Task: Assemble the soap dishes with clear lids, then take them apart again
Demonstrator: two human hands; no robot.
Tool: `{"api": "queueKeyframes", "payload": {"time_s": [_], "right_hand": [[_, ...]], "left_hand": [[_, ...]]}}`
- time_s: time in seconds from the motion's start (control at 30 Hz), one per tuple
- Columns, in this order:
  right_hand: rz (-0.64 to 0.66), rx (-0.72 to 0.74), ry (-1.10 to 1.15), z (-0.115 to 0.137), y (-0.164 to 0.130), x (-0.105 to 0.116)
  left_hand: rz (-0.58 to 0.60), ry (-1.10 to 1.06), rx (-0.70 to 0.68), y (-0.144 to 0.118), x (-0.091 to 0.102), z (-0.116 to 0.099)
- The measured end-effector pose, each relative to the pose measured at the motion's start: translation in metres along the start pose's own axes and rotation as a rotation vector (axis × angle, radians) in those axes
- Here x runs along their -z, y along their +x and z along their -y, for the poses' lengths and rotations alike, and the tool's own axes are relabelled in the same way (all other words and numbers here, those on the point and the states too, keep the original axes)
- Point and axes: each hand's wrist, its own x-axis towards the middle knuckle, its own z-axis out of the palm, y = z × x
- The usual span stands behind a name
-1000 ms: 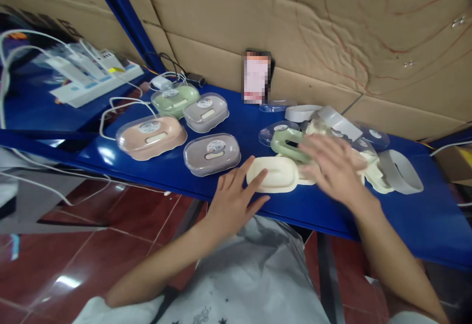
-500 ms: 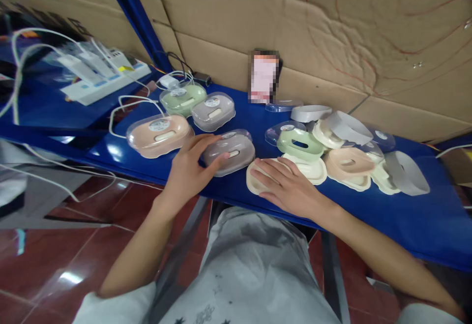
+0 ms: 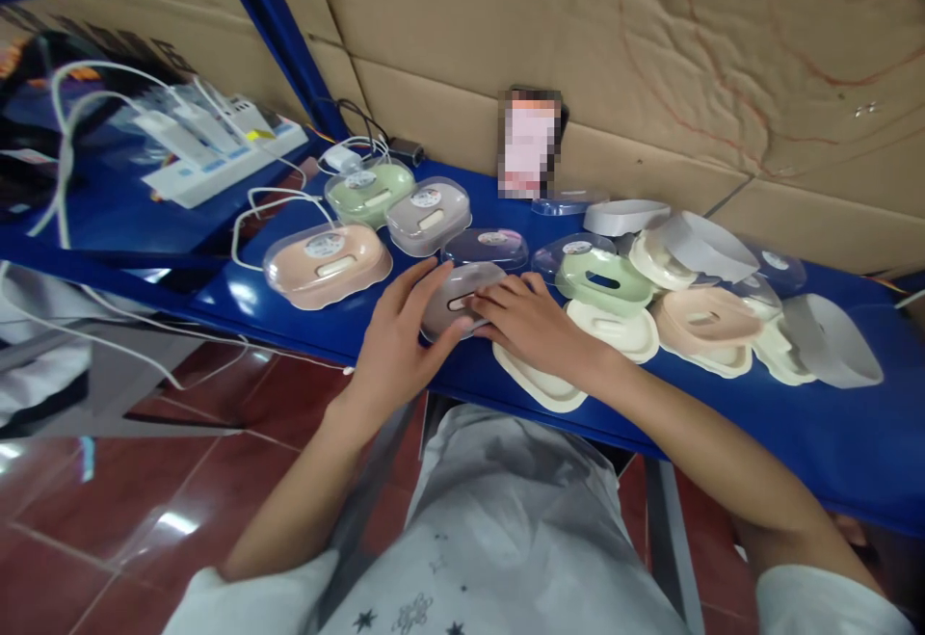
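A grey soap box (image 3: 457,290) sits near the front of the blue shelf (image 3: 831,442), without its lid. My left hand (image 3: 401,331) wraps around its left end. The fingers of my right hand (image 3: 531,319) press on its right side, by the slot. A clear lid (image 3: 484,246) lies just behind the box. A cream tray (image 3: 539,383) lies at the shelf's front edge, partly under my right wrist.
Three lidded boxes stand at the left: pink (image 3: 325,261), green (image 3: 368,190), grey (image 3: 428,216). Loose green (image 3: 603,278), cream (image 3: 614,329), pink (image 3: 704,317) and grey (image 3: 831,354) parts pile at the right. A phone (image 3: 531,144) leans on the cardboard. A power strip (image 3: 224,148) with cables lies far left.
My left hand went from the cream tray to the grey box and pulled it closer. Its clear lid now lies behind it. My right hand moved from the parts pile onto the box.
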Motion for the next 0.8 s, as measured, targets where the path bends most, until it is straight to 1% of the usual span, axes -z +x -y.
{"api": "queueKeyframes", "payload": {"time_s": [0.07, 0.1, 0.13, 0.17, 0.2, 0.27, 0.33, 0.4, 0.47, 0.53, 0.6, 0.63, 0.7, 0.8], "right_hand": [[-0.026, 0.037, -0.009, -0.003, 0.003, 0.000], [-0.048, 0.047, -0.010, -0.005, 0.005, 0.000], [-0.077, 0.049, -0.010, -0.006, 0.006, 0.002], [-0.108, 0.045, -0.008, -0.007, 0.006, 0.005], [-0.140, 0.041, -0.006, -0.008, 0.005, 0.010], [-0.192, 0.044, 0.007, -0.011, 0.000, 0.022], [-0.238, 0.045, 0.024, -0.017, -0.008, 0.037], [-0.274, -0.001, -0.002, -0.028, -0.017, 0.050], [-0.288, -0.084, -0.086, -0.044, -0.025, 0.057], [-0.262, -0.156, -0.177, -0.060, -0.029, 0.058], [-0.229, -0.192, -0.225, -0.071, -0.030, 0.056], [-0.218, -0.197, -0.233, -0.072, -0.030, 0.054], [-0.209, -0.178, -0.233, -0.066, -0.028, 0.049], [-0.201, -0.085, -0.201, -0.041, -0.027, 0.044]], "left_hand": [[-0.091, 0.073, -0.022, -0.025, -0.002, -0.005], [-0.149, 0.116, -0.070, -0.036, -0.005, -0.010], [-0.189, 0.153, -0.149, -0.045, -0.009, -0.016], [-0.193, 0.178, -0.249, -0.052, -0.013, -0.022], [-0.158, 0.191, -0.350, -0.056, -0.018, -0.030], [-0.011, 0.195, -0.500, -0.059, -0.029, -0.043], [0.123, 0.186, -0.552, -0.056, -0.038, -0.050], [0.175, 0.163, -0.545, -0.053, -0.044, -0.052], [0.160, 0.140, -0.510, -0.051, -0.047, -0.049], [0.126, 0.138, -0.471, -0.050, -0.047, -0.047], [0.105, 0.148, -0.446, -0.048, -0.047, -0.047], [0.098, 0.156, -0.431, -0.047, -0.048, -0.047], [0.086, 0.179, -0.388, -0.042, -0.051, -0.050], [0.071, 0.214, -0.311, -0.036, -0.054, -0.051]]}}
